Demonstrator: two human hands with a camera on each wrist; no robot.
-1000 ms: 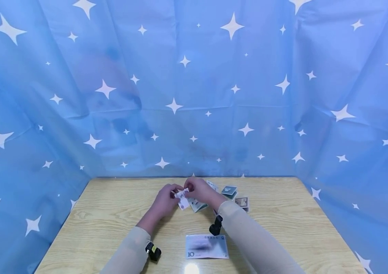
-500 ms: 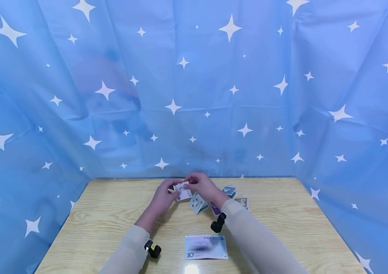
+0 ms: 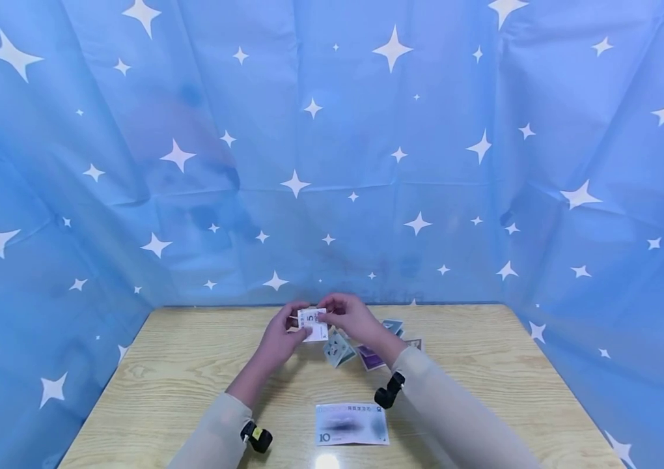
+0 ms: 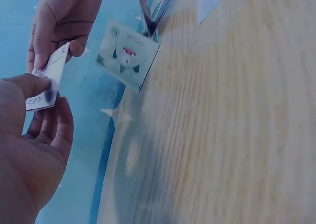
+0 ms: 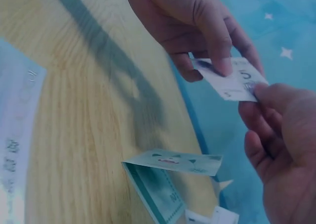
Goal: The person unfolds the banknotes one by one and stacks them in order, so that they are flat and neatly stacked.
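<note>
A small folded 5 banknote (image 3: 319, 335), pale with violet print, is held up between both hands near the table's far edge. My left hand (image 3: 278, 336) pinches its left part, thumb on the face and fingers behind. At its other end, my right hand (image 3: 353, 320) pinches the note between thumb and fingers, as the right wrist view shows near the numeral 5 (image 5: 245, 74). Just below the hands stands a folded green banknote (image 5: 173, 162) with a cartoon face, its two halves spread apart on the wood.
A purple folded note (image 3: 372, 359) lies right of the green one. Beyond the right wrist are another green folded note (image 3: 393, 326) and a brown one (image 3: 416, 344), partly covered. A flat 10 note (image 3: 352, 425) lies nearer on the wooden table (image 3: 191, 371). A starry blue curtain (image 3: 332, 143) hangs behind.
Both hands have raised the 5 note slightly, and it has turned from slanted to nearly straight. The right forearm has shifted right, leaving the purple note more exposed.
</note>
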